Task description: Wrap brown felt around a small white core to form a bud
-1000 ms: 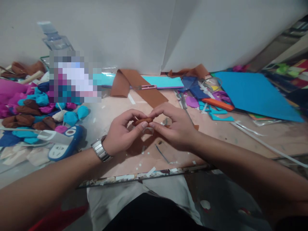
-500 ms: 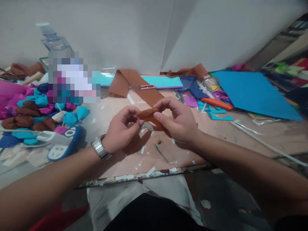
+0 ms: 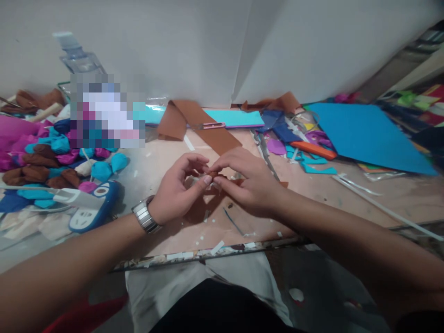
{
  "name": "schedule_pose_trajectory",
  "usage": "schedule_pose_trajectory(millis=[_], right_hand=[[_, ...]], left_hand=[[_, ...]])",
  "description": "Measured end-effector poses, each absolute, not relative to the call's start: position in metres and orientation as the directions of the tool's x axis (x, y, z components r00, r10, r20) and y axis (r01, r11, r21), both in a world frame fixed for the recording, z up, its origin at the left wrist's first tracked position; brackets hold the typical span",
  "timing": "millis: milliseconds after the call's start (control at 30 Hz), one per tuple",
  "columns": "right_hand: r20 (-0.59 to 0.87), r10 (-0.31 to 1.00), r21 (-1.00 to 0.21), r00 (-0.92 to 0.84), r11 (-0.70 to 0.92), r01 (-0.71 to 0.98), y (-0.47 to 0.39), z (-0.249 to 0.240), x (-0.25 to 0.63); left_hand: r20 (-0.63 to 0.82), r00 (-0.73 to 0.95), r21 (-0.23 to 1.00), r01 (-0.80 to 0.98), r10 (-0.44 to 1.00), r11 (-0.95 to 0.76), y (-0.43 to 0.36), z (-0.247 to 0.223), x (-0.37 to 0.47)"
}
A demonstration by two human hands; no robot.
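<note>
And here are both hands, meeting low over the middle of the pale pink covered tabletop! The right hand has thumb and fingers pinched together on a small crumpled piece of brown crepe-like paper, right there between the two hands and mostly hidden by fingers. The left hand, silver metal watch at its wrist, curves in loosely, thumb tip at the piece's left end; whether it grips, I cannot tell.

Just beyond, a broad folded brown paper strip sprawls across the far side, a slim pink-handled tool lying on it. Over to the left, a heap of pink, turquoise and brown paper puffs, with a blue-and-white plastic object on the near side! To the right, an orange plastic-handled cutter touches a large flat blue sheet.
</note>
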State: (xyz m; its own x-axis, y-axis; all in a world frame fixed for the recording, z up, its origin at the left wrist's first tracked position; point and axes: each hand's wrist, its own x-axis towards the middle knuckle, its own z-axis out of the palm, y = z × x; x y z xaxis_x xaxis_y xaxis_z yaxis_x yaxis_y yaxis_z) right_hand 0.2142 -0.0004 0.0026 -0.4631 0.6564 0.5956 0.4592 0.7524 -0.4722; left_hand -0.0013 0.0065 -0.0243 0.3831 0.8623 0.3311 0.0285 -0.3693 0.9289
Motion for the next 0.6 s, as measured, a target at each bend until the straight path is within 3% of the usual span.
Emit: schedule_pose_trajectory(millis=[300, 600], right_hand=[[0.569, 0.648, -0.454, -0.507, 0.761, 0.464, -0.0012, 0.0008, 0.2138], [0.524, 0.742, -0.498, -0.418, 0.665, 0.557, -0.0016, 0.0019, 0.2138]], left_hand=[[0.273, 0.402, 0.954, 0.003, 0.874, -0.300, 0.0036, -0.0214, 0.0004], [0.283, 0.338, 0.956, -0.026, 0.897, -0.292, 0.0037, -0.0160, 0.0022]])
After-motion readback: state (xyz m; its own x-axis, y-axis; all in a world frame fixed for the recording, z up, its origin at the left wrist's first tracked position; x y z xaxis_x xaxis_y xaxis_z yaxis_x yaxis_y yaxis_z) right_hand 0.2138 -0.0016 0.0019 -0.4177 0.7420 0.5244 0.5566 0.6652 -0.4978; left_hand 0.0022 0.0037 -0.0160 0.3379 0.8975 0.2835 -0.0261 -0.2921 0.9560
